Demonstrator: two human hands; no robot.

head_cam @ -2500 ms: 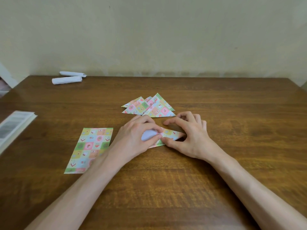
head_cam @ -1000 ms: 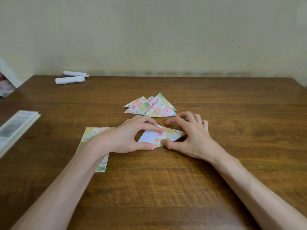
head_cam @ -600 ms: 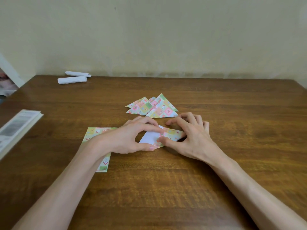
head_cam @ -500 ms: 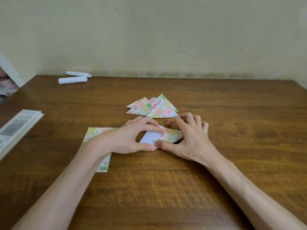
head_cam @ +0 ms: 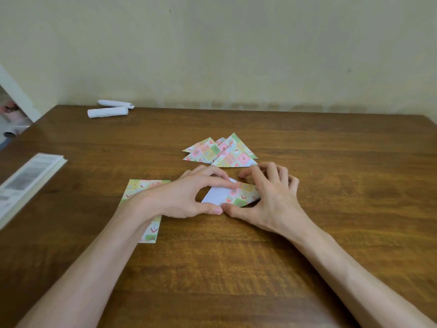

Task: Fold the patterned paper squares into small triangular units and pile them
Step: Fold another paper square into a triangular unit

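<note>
Folding is under way on one half-folded paper (head_cam: 233, 195), which lies on the table (head_cam: 331, 209) near its middle, white underside showing on the left part and the patterned flap turned over on the right. Both hands are clamped on it: the left hand (head_cam: 186, 197) curls round the white part, forefinger on the far edge and thumb on the near edge, while the right hand (head_cam: 267, 200) pins the patterned flap, its thumb meeting the left thumb at the near edge and its fingers bent over the far side.

To do this fold well, I judge the edges should be lined up first, the right hand holding the flap flat so nothing slips, and only then the crease pressed along its whole length.

At 12 o'clock from the paper, just beyond the fingers, sits the pile of triangles (head_cam: 222, 153). At 9 o'clock, partly under the left wrist, lie the flat sheets (head_cam: 142, 188). Farther out at 9 o'clock a booklet (head_cam: 26, 183) rests at the table edge, and at 11 o'clock, by the wall, two white paper rolls (head_cam: 107, 112).
</note>
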